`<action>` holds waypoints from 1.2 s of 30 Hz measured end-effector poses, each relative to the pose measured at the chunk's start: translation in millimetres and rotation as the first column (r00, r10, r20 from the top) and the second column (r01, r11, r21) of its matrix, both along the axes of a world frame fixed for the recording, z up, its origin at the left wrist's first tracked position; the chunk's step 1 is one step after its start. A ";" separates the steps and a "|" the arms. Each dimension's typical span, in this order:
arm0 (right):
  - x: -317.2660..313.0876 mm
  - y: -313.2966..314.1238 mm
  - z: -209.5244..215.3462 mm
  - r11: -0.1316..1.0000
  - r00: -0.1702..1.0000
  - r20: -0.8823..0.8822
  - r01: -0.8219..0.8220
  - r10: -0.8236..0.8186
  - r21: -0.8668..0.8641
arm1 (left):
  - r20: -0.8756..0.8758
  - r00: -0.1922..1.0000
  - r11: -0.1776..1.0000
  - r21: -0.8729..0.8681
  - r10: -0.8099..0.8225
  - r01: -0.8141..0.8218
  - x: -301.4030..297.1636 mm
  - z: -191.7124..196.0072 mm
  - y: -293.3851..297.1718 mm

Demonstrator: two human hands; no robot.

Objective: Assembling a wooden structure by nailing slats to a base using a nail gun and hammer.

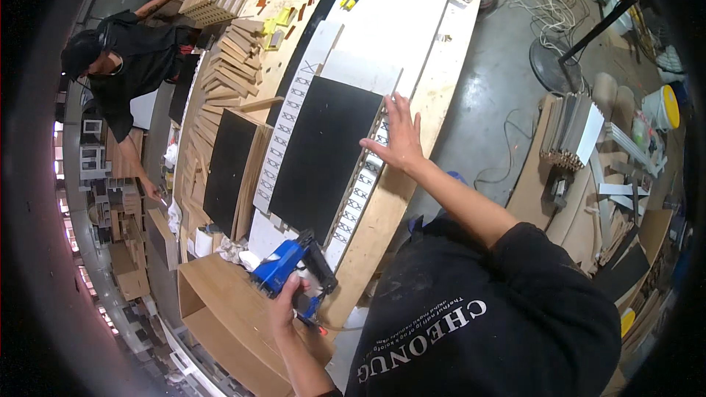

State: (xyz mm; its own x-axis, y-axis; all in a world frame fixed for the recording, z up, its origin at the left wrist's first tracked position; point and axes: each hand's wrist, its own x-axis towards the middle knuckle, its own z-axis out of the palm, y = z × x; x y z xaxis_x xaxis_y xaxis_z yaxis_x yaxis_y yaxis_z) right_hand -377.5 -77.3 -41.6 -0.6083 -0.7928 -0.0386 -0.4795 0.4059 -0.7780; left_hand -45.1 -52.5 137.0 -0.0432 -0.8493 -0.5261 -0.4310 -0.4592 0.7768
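Note:
My left hand [287,301] is wrapped round the handle of a blue and black pneumatic nail gun [278,267], with an air hose at its lower end. The tool is at the near end of a flat black panel [327,151] on the workbench. Fingers spread, my right hand [401,132] rests by the panel's right long edge, near its far corner. White strips with black crossed marks run along both long sides, the left strip [276,151] and the right strip [357,204]. The nail gun's tip is hidden from me.
Left of the panel stand a stack of black-faced boards [232,169] and many loose wooden strips [235,59]. A cardboard box [228,316] sits at the near left. Across the bench a co-worker [136,59] reaches toward stacked frames. Bundled strips [570,132] and cables [548,11] lie on the right.

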 end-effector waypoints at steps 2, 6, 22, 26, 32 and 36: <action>2.5 -6.2 -1.0 0.999 0.999 0.052 -0.015 0.014 0.032 | 0.051 0.999 1.000 -0.005 -0.013 0.013 -10.5 -7.1 -4.2; 7.9 -3.9 2.5 0.998 1.000 -0.012 0.009 -0.010 -0.070 | 0.110 0.988 0.992 -0.053 -0.104 0.111 -41.4 -9.9 -16.0; -37.4 -12.0 -9.2 0.959 0.941 -0.266 -0.252 0.211 -0.131 | 0.154 0.960 0.967 -0.058 -0.236 0.247 -74.5 -21.2 -42.7; -43.5 -14.3 -3.2 0.974 0.965 -0.193 -0.200 0.177 -0.104 | 0.175 0.953 0.966 -0.034 -0.246 0.256 -67.8 -26.1 -45.4; -2.7 -2.3 1.3 0.753 0.769 -0.347 -0.622 0.537 -0.212 | 0.182 0.959 0.974 -0.029 -0.217 0.226 -56.4 -28.0 -36.6; 37.1 -12.6 -9.5 0.489 0.561 -0.400 -0.828 0.725 -0.274 | 0.203 0.964 0.982 -0.048 -0.170 0.183 -50.8 -26.0 -25.7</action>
